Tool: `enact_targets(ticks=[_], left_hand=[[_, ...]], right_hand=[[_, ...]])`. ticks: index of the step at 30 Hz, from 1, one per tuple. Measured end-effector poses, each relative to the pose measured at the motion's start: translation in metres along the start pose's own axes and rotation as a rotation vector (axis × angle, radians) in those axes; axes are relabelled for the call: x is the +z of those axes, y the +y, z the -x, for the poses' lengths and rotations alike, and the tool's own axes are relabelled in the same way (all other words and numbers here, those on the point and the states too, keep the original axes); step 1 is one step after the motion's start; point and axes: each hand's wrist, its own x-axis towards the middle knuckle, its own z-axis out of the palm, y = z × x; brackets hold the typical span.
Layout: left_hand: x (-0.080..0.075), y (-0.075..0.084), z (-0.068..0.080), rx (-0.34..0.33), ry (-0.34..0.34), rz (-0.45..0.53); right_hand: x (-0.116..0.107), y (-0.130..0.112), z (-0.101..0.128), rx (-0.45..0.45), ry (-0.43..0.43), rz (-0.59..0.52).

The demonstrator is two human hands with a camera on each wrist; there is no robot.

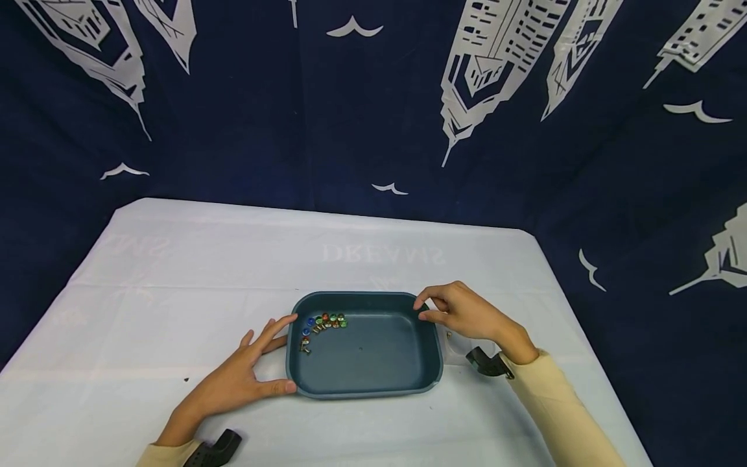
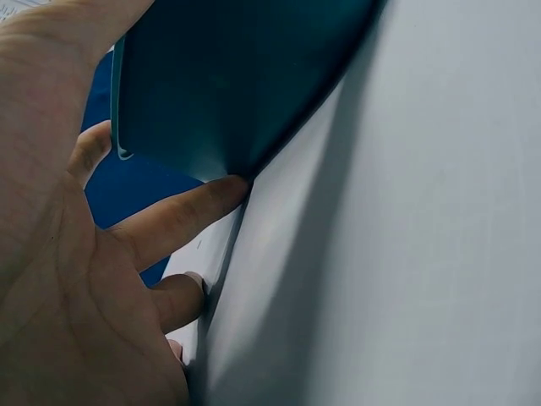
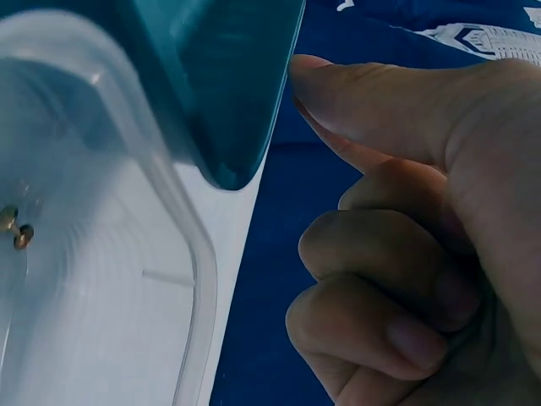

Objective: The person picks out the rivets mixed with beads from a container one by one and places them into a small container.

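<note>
So your tray (image 1: 373, 357) runs lengthwise between your hands, beads (image 1: 325, 317) bunched at its left end, nearer your left hand (image 1: 242, 370), spread wide against it; can't tell if your right hand (image 1: 467, 314) actually pinches the rim.

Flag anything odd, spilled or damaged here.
A dark speck lies on the white cloth, to the left of the left hand. It looks odd because it stands out against the white, apart from the small pieces in the tray. It's too small to identify.
</note>
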Motion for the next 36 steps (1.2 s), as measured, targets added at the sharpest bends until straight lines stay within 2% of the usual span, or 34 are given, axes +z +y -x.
enact_targets(ticks=[5, 12, 25, 36], left_hand=[[0.000, 0.000, -0.001, 0.002, 0.000, -0.003], [-0.001, -0.001, 0.000, 0.005, 0.008, -0.010], [0.000, 0.001, 0.001, 0.000, 0.003, -0.008], [-0.002, 0.000, 0.001, -0.005, 0.001, -0.014]], right_hand=[[0.003, -0.008, -0.006, -0.030, -0.029, -0.006], [0.012, -0.025, -0.024, -0.114, -0.085, 0.050], [0.031, -0.050, -0.055, -0.162, -0.159, 0.102], [0.045, -0.067, -0.077, -0.222, -0.183, 0.138]])
